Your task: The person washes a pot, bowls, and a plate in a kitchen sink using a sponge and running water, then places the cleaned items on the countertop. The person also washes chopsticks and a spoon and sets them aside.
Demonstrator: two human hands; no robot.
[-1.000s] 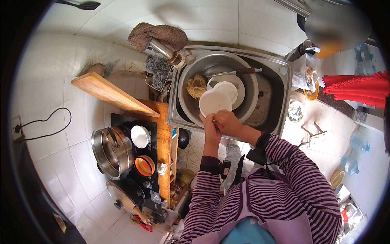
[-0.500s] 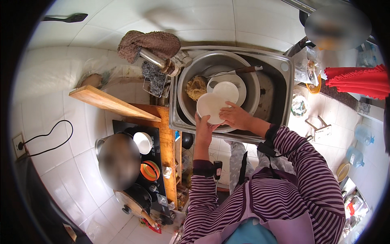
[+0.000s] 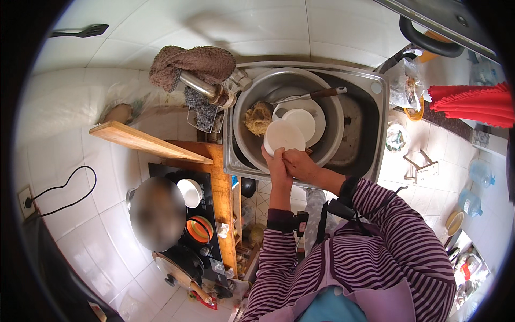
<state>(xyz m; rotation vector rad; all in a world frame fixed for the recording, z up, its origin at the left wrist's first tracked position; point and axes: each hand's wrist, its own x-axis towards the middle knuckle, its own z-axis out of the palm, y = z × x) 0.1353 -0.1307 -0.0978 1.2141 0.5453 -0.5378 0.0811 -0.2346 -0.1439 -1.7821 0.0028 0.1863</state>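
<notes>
My left hand and my right hand are closed on the near edge of a white bowl, held over a large steel basin that sits in the sink. Inside the basin lie a smaller white dish, a larger white plate under it, a tan scrubbing pad and a utensil with a wooden handle. My fingertips under the bowl are partly hidden.
Left are an upright wooden board, a black cooktop with pots and bowls, and a faucet draped with a brown cloth. Right are red fabric, a small stool and plastic bottles.
Since half a second ago, my right hand has moved down and left from the bowl's right side to its near edge. My left hand and the bowl have shifted slightly right and up.
</notes>
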